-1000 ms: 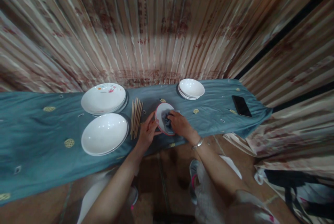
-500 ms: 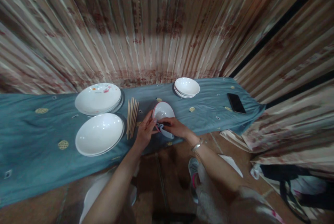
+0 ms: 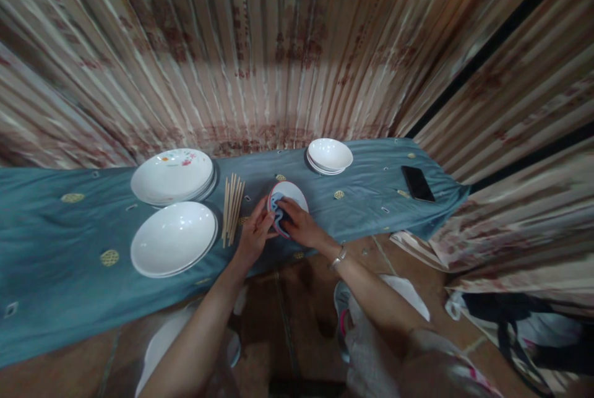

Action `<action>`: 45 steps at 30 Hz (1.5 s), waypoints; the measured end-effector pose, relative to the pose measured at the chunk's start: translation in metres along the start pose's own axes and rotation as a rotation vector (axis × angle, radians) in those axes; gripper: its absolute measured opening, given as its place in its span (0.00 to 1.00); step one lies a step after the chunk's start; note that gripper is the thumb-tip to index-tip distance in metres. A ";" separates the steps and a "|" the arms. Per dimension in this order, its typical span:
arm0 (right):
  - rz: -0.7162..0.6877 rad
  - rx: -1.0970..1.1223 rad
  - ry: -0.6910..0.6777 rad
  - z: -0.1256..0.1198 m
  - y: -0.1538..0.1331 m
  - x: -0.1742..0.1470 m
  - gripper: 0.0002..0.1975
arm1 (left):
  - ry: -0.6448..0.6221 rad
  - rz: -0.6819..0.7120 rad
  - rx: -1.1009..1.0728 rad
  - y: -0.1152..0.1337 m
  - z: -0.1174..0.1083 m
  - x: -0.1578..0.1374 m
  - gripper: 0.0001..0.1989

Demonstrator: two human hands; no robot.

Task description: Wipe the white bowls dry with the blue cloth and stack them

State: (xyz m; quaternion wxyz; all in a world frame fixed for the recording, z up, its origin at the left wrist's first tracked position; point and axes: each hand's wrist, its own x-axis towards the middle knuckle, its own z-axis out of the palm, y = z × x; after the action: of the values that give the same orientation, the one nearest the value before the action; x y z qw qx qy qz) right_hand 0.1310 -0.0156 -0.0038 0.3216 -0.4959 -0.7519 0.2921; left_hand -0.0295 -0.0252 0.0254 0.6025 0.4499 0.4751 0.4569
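Between my hands is a small white bowl (image 3: 296, 191) with a red rim, tilted toward me above the near part of the table. My left hand (image 3: 255, 228) grips the bowl's left side, thumb at the rim. A light blue cloth (image 3: 277, 205) is bunched inside the bowl, and my right hand (image 3: 299, 224) presses it against the inner wall with closed fingers. A silver bracelet (image 3: 340, 257) circles my right wrist. Just left of my left hand lie several wooden chopsticks (image 3: 232, 209).
A stack of flower-patterned plates (image 3: 169, 175) and a stack of deep white plates (image 3: 174, 239) stand at left. White bowls (image 3: 330, 155) are stacked at the back, and a black phone (image 3: 417, 183) lies at right. The blue-green tablecloth (image 3: 60, 231) meets a pleated curtain (image 3: 260, 95) behind.
My right hand has moved up and left with the cloth, from the bowl's near edge into its inside. My left hand still holds the bowl. The whole view has shifted slightly.
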 end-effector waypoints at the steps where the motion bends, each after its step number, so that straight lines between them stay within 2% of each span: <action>1: 0.008 -0.053 -0.012 -0.002 0.000 -0.002 0.28 | 0.007 0.004 -0.001 0.000 0.000 0.000 0.39; 5: 0.018 -0.245 -0.073 -0.012 -0.003 -0.011 0.26 | 0.035 0.011 0.004 0.001 0.001 -0.002 0.37; 8: 0.010 -0.284 -0.127 -0.021 -0.007 -0.016 0.23 | 0.050 0.000 0.005 0.002 0.001 -0.001 0.36; 11: 0.008 -0.183 -0.192 -0.029 -0.015 -0.019 0.19 | 0.055 -0.019 0.006 0.003 0.001 0.000 0.34; 14: 0.035 0.051 -0.211 -0.030 -0.022 -0.018 0.19 | 0.053 -0.019 -0.005 0.004 0.000 0.000 0.33; 18: 0.071 0.374 -0.106 -0.018 -0.024 -0.013 0.19 | 0.047 -0.022 -0.008 0.003 -0.002 0.000 0.33; 23: 0.153 0.550 0.059 -0.001 -0.023 -0.002 0.17 | 0.035 -0.020 0.003 0.007 -0.002 0.001 0.32; 26: 0.172 0.552 0.123 -0.001 -0.027 0.003 0.20 | 0.018 -0.023 0.004 0.010 0.000 0.001 0.32; 32: 0.041 0.387 0.209 -0.013 -0.035 0.016 0.27 | -0.026 -0.026 0.004 0.011 0.001 -0.002 0.37; 37: 0.081 0.404 0.276 -0.009 -0.022 0.026 0.25 | -0.011 -0.018 0.001 0.009 0.000 -0.003 0.38; 41: 0.227 0.529 0.425 0.003 -0.002 0.028 0.23 | -0.004 -0.011 0.011 0.009 0.001 -0.004 0.37; 43: 0.266 0.559 0.429 0.009 0.008 0.028 0.24 | -0.003 -0.011 0.013 0.009 0.001 -0.006 0.37; 45: 0.246 0.562 0.385 0.013 0.016 0.026 0.25 | 0.007 -0.013 0.017 0.009 0.002 -0.006 0.37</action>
State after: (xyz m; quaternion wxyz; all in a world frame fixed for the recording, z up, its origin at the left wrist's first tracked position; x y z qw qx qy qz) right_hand 0.1221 0.0123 -0.0187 0.5434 -0.5208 -0.5025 0.4255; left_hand -0.0299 -0.0300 0.0357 0.6002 0.4503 0.4839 0.4504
